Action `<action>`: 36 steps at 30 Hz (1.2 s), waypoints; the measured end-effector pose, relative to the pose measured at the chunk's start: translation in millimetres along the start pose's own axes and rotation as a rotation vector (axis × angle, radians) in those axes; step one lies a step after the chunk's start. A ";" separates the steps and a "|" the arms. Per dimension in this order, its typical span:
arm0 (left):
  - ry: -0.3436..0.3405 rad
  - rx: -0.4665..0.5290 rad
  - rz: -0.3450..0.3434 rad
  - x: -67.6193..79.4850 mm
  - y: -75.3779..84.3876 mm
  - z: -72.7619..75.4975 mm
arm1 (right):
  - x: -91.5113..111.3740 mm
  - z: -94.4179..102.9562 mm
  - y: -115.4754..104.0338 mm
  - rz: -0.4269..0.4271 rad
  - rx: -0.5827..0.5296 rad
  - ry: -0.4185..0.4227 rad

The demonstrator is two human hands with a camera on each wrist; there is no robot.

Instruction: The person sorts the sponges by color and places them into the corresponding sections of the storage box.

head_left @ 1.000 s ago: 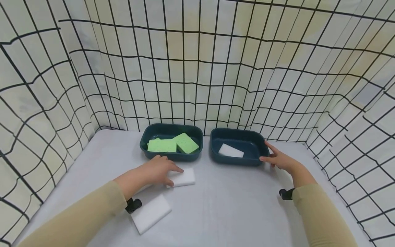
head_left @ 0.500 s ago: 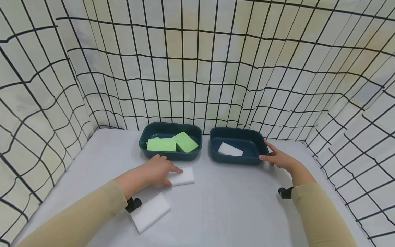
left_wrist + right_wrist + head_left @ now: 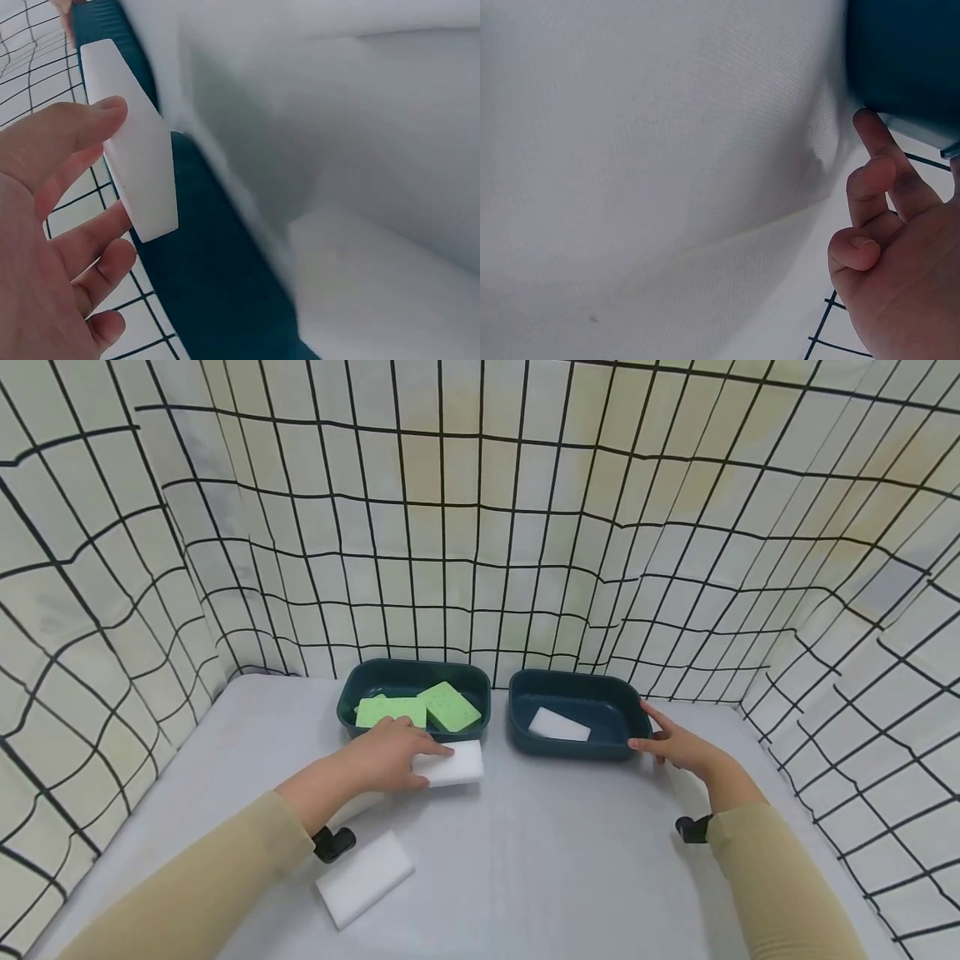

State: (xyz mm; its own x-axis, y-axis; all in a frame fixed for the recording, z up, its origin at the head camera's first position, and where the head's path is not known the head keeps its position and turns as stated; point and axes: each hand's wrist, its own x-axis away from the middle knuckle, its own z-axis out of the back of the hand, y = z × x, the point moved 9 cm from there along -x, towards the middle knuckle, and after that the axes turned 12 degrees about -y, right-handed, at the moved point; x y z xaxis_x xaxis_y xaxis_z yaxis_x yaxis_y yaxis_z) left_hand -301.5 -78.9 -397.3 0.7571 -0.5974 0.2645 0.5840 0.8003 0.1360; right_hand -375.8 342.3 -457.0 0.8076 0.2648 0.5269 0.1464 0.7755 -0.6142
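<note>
My left hand [image 3: 390, 753] pinches a white sponge [image 3: 453, 763] between thumb and fingers, just in front of the left dark teal bin [image 3: 457, 737]. In the left wrist view the thumb presses the near face of this sponge, which is raised off the table. Two green sponges [image 3: 452, 707] show plainly inside that bin, with a bit of green behind them. At the right end of the second teal bin [image 3: 615, 750], my right hand [image 3: 678, 750] rests its thumb and forefinger against the rim and wall. One white sponge [image 3: 558, 725] lies in it.
On the table by my left wrist lies a white sponge [image 3: 365, 878]; another pale piece [image 3: 356, 806] is partly hidden by the wrist. A black wire grid [image 3: 480, 560] backed by white cloth encloses the rear and both sides.
My left hand has lifted the white sponge from the table and carried it slightly away from me, closer to the left bin. My right hand stays at the right bin.
</note>
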 end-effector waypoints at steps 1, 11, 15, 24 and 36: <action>0.004 0.004 0.003 -1.9 1.1 2.6 | 0.4 0.3 0.6 0.000 -0.001 0.003; 0.029 0.035 -0.051 -28.0 28.5 26.3 | 2.0 1.2 1.1 -0.001 -0.008 0.020; 0.054 0.032 -0.073 -39.8 41.9 38.2 | 0.9 2.1 1.0 0.004 -0.005 0.020; 0.077 0.034 -0.097 -72.9 69.3 58.6 | -0.7 2.7 0.4 0.012 -0.008 0.020; 0.009 0.045 -0.041 -135.9 88.9 64.4 | -0.5 3.6 0.0 0.022 -0.015 0.012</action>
State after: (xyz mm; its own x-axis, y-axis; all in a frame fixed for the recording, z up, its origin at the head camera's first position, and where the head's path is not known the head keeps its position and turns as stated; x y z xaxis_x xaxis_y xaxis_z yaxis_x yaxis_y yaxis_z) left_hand -371.3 76.7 -359.7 0.7356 -0.6297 0.2496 0.6007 0.7768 0.1891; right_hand -378.2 344.2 -455.1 0.8172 0.2748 0.5066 0.1372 0.7609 -0.6342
